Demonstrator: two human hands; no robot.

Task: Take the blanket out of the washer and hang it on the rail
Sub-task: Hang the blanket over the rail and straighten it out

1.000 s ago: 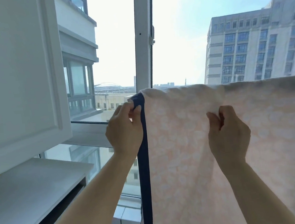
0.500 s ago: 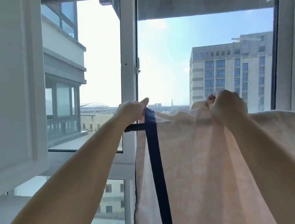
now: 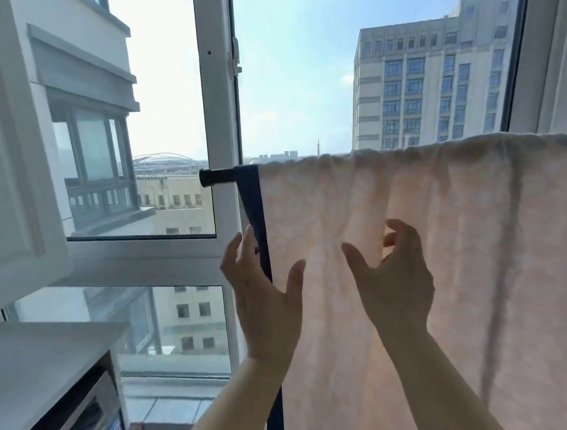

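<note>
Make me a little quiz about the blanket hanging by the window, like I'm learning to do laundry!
1. True or false: the pink blanket is draped over the rail.
2. What colour is the blanket's edge trim? A) red B) dark blue C) green
3. Fill in: the left hand and right hand both have ____ fingers, gripping nothing.

Key
1. True; the rail's dark end pokes out left of the blanket.
2. B.
3. Open; both hands are spread in front of the hanging blanket.
</note>
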